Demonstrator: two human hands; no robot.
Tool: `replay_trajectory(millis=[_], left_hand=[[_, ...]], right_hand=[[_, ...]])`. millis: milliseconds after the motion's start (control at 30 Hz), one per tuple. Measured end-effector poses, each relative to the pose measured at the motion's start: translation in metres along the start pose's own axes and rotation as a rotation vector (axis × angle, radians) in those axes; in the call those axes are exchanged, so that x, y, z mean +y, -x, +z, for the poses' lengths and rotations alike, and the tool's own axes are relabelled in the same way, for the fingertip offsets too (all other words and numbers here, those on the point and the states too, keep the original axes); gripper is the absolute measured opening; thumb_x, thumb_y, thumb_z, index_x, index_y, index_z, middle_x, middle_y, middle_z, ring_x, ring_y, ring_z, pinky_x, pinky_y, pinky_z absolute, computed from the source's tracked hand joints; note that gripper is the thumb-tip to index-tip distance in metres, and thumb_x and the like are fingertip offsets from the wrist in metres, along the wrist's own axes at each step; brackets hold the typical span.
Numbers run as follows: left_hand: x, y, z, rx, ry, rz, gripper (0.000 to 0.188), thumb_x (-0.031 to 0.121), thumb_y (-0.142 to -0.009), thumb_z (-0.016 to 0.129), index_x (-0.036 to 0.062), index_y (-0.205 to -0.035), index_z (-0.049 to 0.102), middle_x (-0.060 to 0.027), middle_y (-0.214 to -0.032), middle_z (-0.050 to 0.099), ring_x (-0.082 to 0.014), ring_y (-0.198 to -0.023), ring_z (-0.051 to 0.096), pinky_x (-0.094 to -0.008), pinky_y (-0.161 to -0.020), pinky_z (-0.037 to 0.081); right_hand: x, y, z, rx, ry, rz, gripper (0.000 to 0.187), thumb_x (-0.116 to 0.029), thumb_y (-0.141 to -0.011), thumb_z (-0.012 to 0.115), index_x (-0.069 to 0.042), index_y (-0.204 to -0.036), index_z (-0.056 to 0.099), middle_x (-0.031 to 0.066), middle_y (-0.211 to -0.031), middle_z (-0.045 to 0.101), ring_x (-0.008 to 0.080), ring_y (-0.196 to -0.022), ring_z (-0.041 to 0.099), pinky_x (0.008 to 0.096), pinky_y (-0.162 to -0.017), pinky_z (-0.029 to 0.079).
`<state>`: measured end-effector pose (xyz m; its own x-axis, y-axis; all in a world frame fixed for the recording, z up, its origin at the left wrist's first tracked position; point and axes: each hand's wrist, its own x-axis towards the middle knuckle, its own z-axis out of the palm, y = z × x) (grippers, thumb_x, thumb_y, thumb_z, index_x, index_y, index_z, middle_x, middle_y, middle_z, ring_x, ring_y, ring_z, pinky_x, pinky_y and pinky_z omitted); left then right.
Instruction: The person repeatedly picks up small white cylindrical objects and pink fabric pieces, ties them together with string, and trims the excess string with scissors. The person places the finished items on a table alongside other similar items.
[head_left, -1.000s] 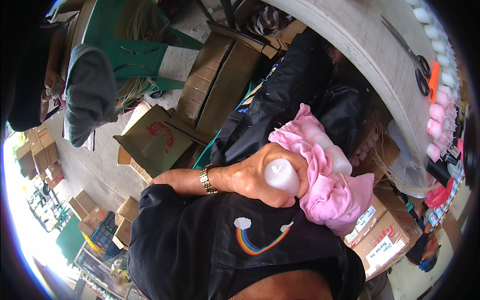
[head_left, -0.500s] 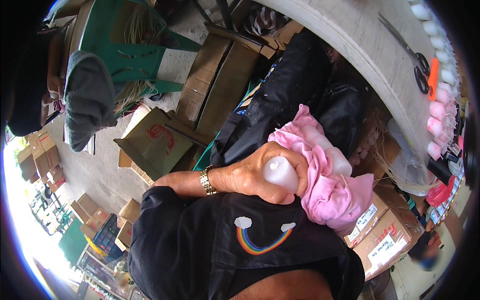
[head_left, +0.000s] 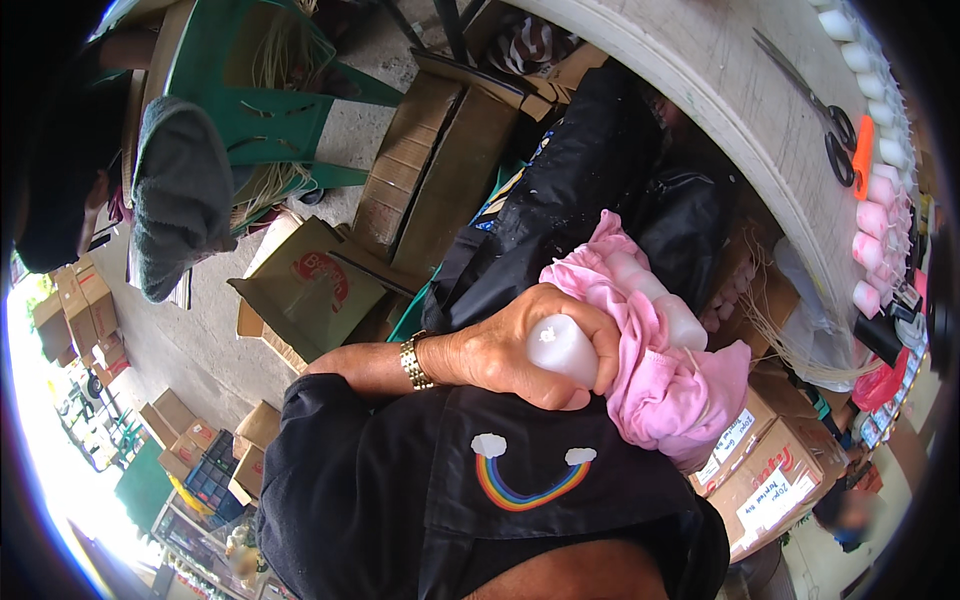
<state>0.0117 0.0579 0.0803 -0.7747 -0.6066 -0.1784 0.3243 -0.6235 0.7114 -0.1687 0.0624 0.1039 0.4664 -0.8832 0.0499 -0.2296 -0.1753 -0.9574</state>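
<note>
My left hand, with a gold-coloured watch at the wrist, is closed around a white votive-like candle. The candle's round top faces up, and a short wick stands in its middle. Beside my fingers lies a bunched pink cloth, which touches the hand. More white candles sit in a row in its folds. Of my right hand nothing shows; I cannot tell if it is under the cloth. Below the hand is my black apron with a rainbow print.
A pale table curves along the upper right, carrying black scissors, an orange-handled tool and rows of white and pink candles. Cardboard boxes and a black bag lie ahead. A green chair stands left, near another person.
My left hand keeps its grip on the candle, and the cloth is shifted very slightly right. At the far left, the other person's hand has moved.
</note>
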Motion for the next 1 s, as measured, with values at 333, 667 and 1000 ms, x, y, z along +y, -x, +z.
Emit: replay_trajectory(millis=[333,667,1000], left_hand=[[0.002,-0.002,-0.002,0.003,-0.113,-0.004,0.017,0.010,-0.067,0.075,0.0040,-0.081,0.067,-0.0015,-0.079,0.066,-0.0104,-0.068,0.060,-0.0244,-0.060,0.046],[0.039,-0.026,0.007,-0.120,-1.044,0.298,0.041,0.017,-0.066,0.080,0.0088,-0.100,0.059,-0.0070,-0.081,0.059,-0.0283,-0.079,0.063,-0.0441,-0.081,0.049],[0.057,-0.062,0.023,-0.038,-1.211,0.744,0.044,0.034,-0.068,0.084,0.0066,-0.096,0.064,-0.0076,-0.084,0.059,-0.0305,-0.082,0.064,-0.0549,-0.108,0.034]], right_hand=[[0.003,0.004,-0.014,0.015,0.054,-0.007,0.013,-0.006,-0.082,0.060,-0.001,-0.091,0.068,0.0106,-0.094,0.067,0.0230,-0.091,0.065,0.0369,-0.082,0.051],[0.054,0.030,-0.042,-0.164,1.326,0.577,0.008,-0.012,-0.074,0.067,-0.008,-0.080,0.064,0.0102,-0.081,0.063,0.0270,-0.079,0.065,0.0410,-0.069,0.050],[0.020,-0.063,-0.177,0.455,1.230,-0.160,0.047,-0.024,-0.090,0.064,-0.006,-0.132,0.053,0.0212,-0.134,0.053,0.0371,-0.118,0.054,0.0427,-0.100,0.043]])
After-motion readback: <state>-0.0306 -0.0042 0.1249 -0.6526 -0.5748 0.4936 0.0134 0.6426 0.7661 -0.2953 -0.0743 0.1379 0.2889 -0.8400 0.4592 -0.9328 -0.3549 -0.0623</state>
